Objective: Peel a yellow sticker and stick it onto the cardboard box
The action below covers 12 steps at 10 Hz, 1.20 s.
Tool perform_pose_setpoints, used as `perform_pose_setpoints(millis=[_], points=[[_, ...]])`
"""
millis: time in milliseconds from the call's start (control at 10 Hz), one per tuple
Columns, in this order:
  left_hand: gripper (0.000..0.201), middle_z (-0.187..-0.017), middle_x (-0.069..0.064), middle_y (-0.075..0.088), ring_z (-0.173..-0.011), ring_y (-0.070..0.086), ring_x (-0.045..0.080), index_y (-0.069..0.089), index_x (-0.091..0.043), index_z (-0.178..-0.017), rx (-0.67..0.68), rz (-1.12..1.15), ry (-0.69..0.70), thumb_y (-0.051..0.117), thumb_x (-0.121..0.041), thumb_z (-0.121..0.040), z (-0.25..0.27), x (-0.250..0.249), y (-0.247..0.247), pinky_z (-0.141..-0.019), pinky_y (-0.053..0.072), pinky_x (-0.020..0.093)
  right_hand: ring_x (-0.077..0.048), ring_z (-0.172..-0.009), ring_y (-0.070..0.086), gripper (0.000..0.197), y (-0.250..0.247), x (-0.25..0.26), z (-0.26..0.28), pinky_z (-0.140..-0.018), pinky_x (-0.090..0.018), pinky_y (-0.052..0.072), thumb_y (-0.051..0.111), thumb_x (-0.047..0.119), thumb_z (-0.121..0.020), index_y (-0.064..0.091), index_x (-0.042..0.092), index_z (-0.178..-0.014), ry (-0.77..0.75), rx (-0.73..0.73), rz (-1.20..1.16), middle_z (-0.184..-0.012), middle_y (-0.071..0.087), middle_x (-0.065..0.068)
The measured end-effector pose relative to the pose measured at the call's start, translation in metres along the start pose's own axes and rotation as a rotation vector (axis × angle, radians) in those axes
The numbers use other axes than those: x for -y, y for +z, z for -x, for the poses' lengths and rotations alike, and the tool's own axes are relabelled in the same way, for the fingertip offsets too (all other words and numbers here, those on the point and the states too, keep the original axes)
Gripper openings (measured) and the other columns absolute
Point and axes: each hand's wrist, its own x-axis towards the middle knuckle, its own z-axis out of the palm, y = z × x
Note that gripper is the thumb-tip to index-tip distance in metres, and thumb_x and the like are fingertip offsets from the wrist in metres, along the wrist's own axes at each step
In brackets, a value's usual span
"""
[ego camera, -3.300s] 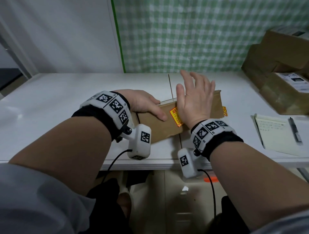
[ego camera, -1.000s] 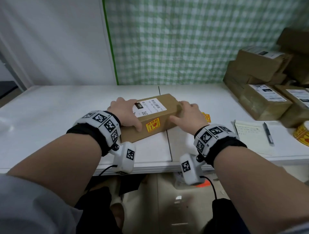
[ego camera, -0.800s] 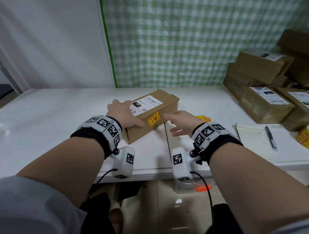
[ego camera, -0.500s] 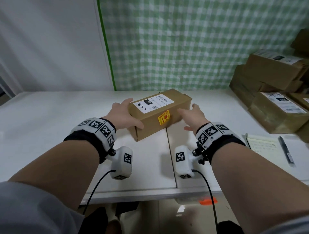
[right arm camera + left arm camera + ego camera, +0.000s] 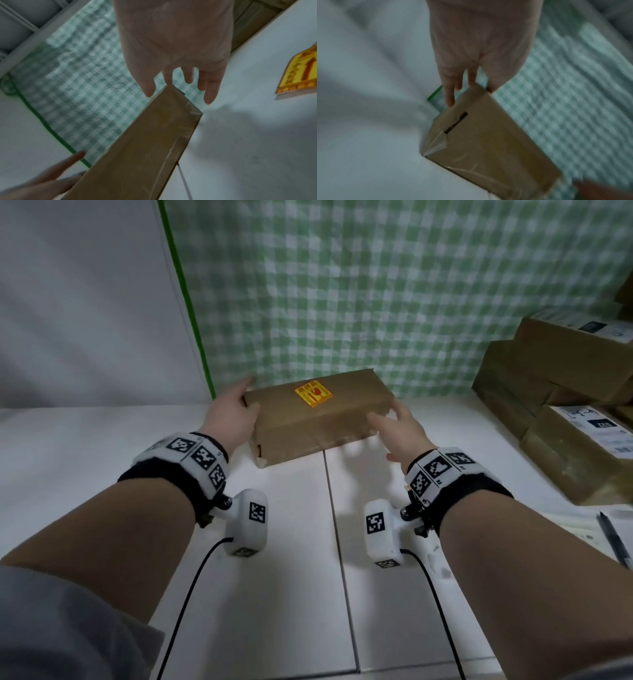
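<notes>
cardboard box [image 5: 308,433] between straight-fingered left hand [image 5: 231,417], right hand [image 5: 399,433] — yellow sticker [image 5: 314,394] atop, head view only.

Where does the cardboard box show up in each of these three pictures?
Head: box, upper centre, yellow sticker on its top face.
Left wrist: box, lower centre-right, below the left hand.
Right wrist: box, bottom centre, rising to the right hand.
Shared landmark: the green checked cloth behind the box.
</notes>
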Motion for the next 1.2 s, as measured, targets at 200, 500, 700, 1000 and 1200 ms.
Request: perform_pose_setpoints(millis=[200, 500, 700, 1000, 1200], points=[[0.068, -0.149, 0.017, 0.031, -0.135, 0.035, 0.032, 0.037, -0.018, -0.143, 0.167, -0.472, 0.103, 0.059, -0.044, -0.084, -0.017, -0.010, 0.019, -0.107, 0.032, 0.036, -0.030, -0.113, 0.056, 0.066, 0.007, 0.005, -0.013, -0.099, -0.048, 0.047, 0.055, 0.035, -0.080, 0.036, 0.027, -0.143, -0.051, -0.049, 0.155, -0.130, 0.055, -0.005], [0.101, -0.141, 0.012, 0.042, -0.124, 0.046, 0.029, 0.031, -0.016, -0.144, 0.275, -0.520, 0.026, 0.086, -0.028, -0.060, -0.047, -0.014, 0.010, -0.100, 0.043, 0.036, -0.027, -0.123, 0.050, 0.058, 0.004, 0.008, -0.027, -0.104, -0.041, 0.043, 0.053, 0.030, -0.084, 0.043, 0.016, -0.140, -0.099, -0.117, 0.175, -0.140, 0.048, -0.009], [0.101, -0.155, 0.006, 0.028, -0.138, 0.032, 0.026, 0.018, -0.017, -0.150, 0.424, -0.630, 0.024, 0.080, -0.025, -0.070, -0.057, -0.015, -0.006, -0.110, 0.028, 0.034, -0.025, -0.105, 0.061, 0.033, 0.003, 0.014, -0.027, -0.088, -0.032, 0.048, 0.047, 0.024, -0.092, 0.061, 0.010, -0.119, -0.142, -0.251, 0.110, -0.117, 0.064, -0.008], [0.088, -0.151, 0.011, 0.033, -0.133, 0.039, 0.030, 0.024, -0.014, -0.148, 0.362, -0.786, 0.089, 0.073, -0.014, -0.075, -0.051, -0.016, -0.004, -0.104, 0.036, 0.035, -0.032, -0.089, 0.067, 0.024, 0.012, 0.012, -0.020, -0.084, -0.047, 0.056, 0.046, 0.022, -0.084, 0.068, 0.011, -0.085, -0.144, -0.139, 0.100, -0.091, 0.071, -0.012], [0.079, -0.152, 0.014, 0.032, -0.134, 0.037, 0.029, 0.024, -0.012, -0.148, 0.266, -0.736, 0.076, 0.065, -0.021, -0.082, -0.028, -0.031, -0.015, -0.104, 0.036, 0.034, -0.035, -0.083, 0.066, 0.022, 0.003, 0.028, -0.004, -0.081, -0.050, 0.056, 0.045, 0.023, -0.083, 0.056, 0.022, -0.065, -0.201, -0.148, 0.080, -0.079, 0.065, -0.009]])
